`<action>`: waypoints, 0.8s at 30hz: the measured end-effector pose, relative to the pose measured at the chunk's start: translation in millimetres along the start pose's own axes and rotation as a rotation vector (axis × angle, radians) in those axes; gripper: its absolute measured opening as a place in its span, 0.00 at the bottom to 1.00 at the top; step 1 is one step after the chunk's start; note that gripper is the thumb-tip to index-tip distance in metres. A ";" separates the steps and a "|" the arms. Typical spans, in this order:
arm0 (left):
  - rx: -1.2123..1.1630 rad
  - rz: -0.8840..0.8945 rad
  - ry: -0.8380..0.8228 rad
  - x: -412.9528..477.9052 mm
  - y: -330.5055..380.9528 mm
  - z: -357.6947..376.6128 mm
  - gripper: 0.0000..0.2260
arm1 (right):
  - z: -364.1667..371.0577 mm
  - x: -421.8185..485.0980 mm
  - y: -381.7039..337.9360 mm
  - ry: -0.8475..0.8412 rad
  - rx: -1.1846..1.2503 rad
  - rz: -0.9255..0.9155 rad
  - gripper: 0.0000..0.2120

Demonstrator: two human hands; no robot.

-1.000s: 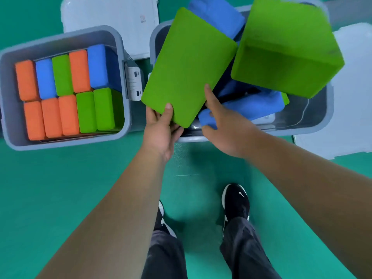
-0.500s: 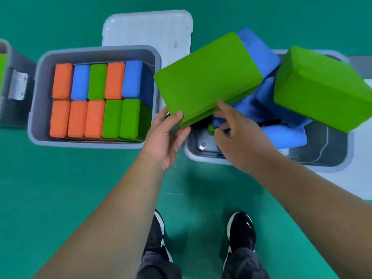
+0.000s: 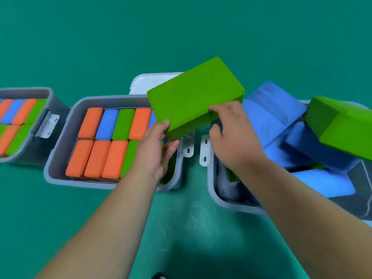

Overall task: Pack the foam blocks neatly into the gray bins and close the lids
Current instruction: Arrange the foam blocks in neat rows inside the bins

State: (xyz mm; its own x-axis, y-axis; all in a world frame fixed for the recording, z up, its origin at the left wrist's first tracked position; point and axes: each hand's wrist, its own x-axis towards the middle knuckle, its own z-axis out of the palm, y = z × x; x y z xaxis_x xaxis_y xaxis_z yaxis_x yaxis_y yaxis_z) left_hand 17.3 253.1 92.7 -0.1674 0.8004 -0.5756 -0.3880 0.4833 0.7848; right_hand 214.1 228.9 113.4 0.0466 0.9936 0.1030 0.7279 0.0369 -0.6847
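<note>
I hold a large green foam block [image 3: 194, 93] in the air, over the right end of the middle gray bin [image 3: 58, 174]. My left hand [image 3: 156, 150] grips its near left corner, thumb on top. My right hand [image 3: 231, 129] pinches its near right edge. The middle bin holds two neat rows of upright orange, blue and green blocks [image 3: 106, 141]. The right gray bin [image 3: 213, 190] holds a loose heap of blue blocks [image 3: 269, 109] and another green block [image 3: 342, 125] leaning on top.
A third gray bin [image 3: 38, 146] with packed blocks stands at the far left, partly out of frame. A white lid [image 3: 147, 83] lies on the green floor behind the middle bin. White latches [image 3: 204, 152] hang on the bins' facing ends.
Both hands have carried the green block left, away from the right bin's heap and over the middle bin's right end. The view has tilted up, bringing the left bin into sight.
</note>
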 end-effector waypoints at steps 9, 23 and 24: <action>0.052 0.118 -0.025 77.8 2.8 1.9 0.04 | 53.0 44.5 54.4 -0.022 -0.314 -0.257 0.25; 0.350 0.321 0.056 110.0 -6.7 5.7 0.09 | 12.2 65.7 65.7 0.064 -0.338 -0.129 0.20; 0.461 0.374 0.115 111.8 -5.2 6.4 0.09 | 5.8 66.6 65.9 0.080 -0.355 -0.108 0.18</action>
State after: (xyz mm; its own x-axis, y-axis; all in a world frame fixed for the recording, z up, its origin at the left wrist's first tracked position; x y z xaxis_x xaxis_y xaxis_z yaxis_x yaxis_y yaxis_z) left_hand 6.3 342.4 25.7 -0.3237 0.9145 -0.2426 0.1447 0.3013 0.9425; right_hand 261.2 298.1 71.0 0.0000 0.9739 0.2268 0.9228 0.0874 -0.3753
